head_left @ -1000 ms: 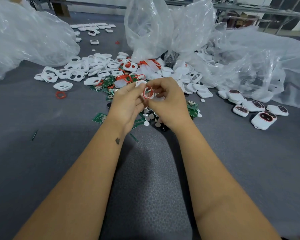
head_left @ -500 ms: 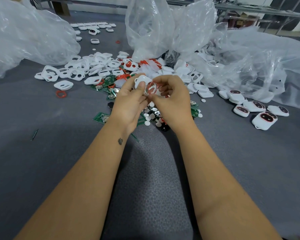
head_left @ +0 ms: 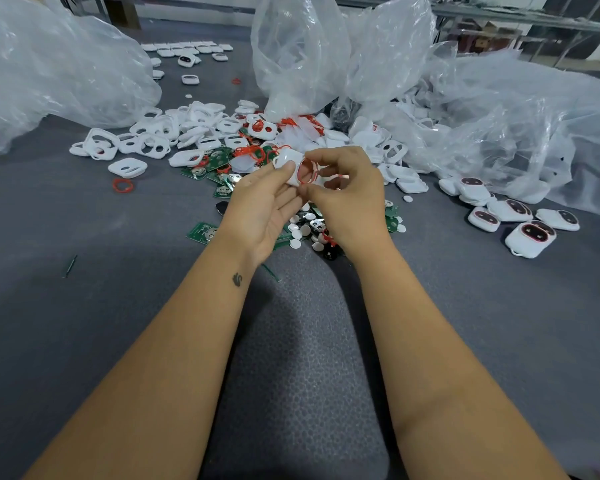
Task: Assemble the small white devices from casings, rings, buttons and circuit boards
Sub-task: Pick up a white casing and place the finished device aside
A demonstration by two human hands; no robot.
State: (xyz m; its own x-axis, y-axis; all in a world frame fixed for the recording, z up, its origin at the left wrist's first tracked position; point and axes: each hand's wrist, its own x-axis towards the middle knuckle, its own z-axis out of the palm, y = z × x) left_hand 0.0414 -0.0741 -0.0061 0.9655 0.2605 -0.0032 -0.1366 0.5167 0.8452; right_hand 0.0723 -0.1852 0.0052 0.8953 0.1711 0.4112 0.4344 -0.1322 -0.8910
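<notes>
Both forearms reach forward, the left hand and right hand meeting, fingers curled in a pinching grip.

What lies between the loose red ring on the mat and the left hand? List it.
In the head view, green circuit boards and bare grey mat lie between the red ring and the left hand.

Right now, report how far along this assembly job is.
Done: a few closed devices lie at the right. In hand: both hands, left hand and right hand, hold a white casing with a red ring at its opening. Left: a heap of loose casings, circuit boards and buttons.
</notes>
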